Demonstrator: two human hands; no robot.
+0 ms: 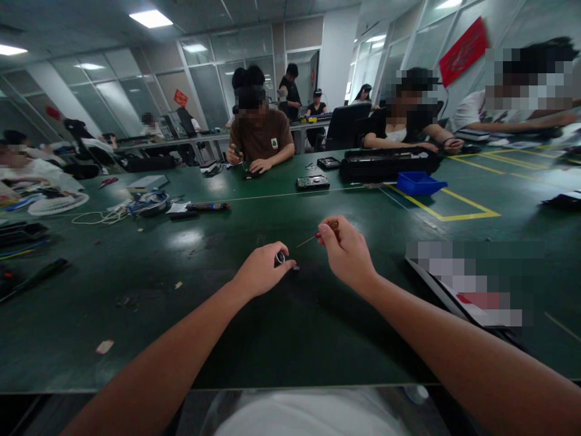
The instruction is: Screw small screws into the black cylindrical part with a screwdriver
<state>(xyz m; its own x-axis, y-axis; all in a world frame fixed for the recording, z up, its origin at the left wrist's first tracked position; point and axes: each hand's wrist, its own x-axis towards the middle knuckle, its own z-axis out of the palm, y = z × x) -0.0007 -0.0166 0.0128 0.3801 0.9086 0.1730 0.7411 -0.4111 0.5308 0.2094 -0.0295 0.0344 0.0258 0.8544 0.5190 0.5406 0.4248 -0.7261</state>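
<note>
Screwdriver (318,235): had it clamped in the right hand (347,251), pointing toward the left hand (262,269). Judged it light and stiff, best gripped by the handle. Clasped a round part (279,259) in the left; judged that hard, perhaps slippery, best held by the rim.

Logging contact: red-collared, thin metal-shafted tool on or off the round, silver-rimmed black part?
Off: the tool ends short of the part, green tabletop showing between.

2 own hands (262,270) (344,251), 1 scrdrvr (316,235), 1 rnd pc. (280,258), 1 blue bin (417,187)
</note>
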